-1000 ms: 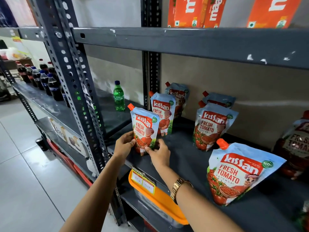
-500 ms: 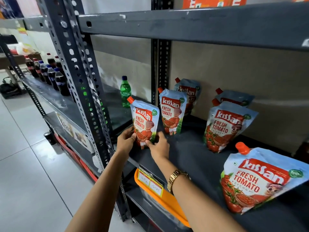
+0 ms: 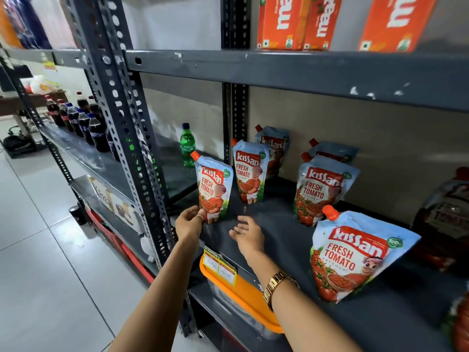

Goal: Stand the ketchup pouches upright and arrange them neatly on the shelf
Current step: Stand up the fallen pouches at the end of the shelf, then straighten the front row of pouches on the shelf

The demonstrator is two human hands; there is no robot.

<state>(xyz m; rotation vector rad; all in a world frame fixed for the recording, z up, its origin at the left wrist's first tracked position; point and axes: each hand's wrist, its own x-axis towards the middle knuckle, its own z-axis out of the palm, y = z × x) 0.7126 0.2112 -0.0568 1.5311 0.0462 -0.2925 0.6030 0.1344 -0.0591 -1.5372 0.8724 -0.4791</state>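
Several blue and red ketchup pouches with orange caps stand on the dark grey shelf [image 3: 274, 224]. The front-left pouch [image 3: 214, 190] stands upright near the shelf's front edge. My left hand [image 3: 189, 223] touches its lower left corner with the fingertips. My right hand [image 3: 247, 233] hovers open just right of that pouch, apart from it. A second pouch [image 3: 250, 172] stands behind, a third [image 3: 275, 148] at the back wall. Further right stand another pouch [image 3: 321, 190], one behind it [image 3: 332, 153], and a large near pouch [image 3: 355, 255] leaning back.
A perforated steel upright [image 3: 127, 138] stands left of my hands. A green bottle [image 3: 187, 146] and dark cola bottles [image 3: 83, 123] sit on the neighbouring shelf. Orange cartons [image 3: 281, 21] fill the shelf above. An orange-lidded bin [image 3: 241, 293] with price tags sits below. Dark pouches [image 3: 446, 214] are at right.
My right hand has let go of the front-left pouch and drawn back to the right. The left hand stays at the pouch's lower corner. The pouch stands on its own.
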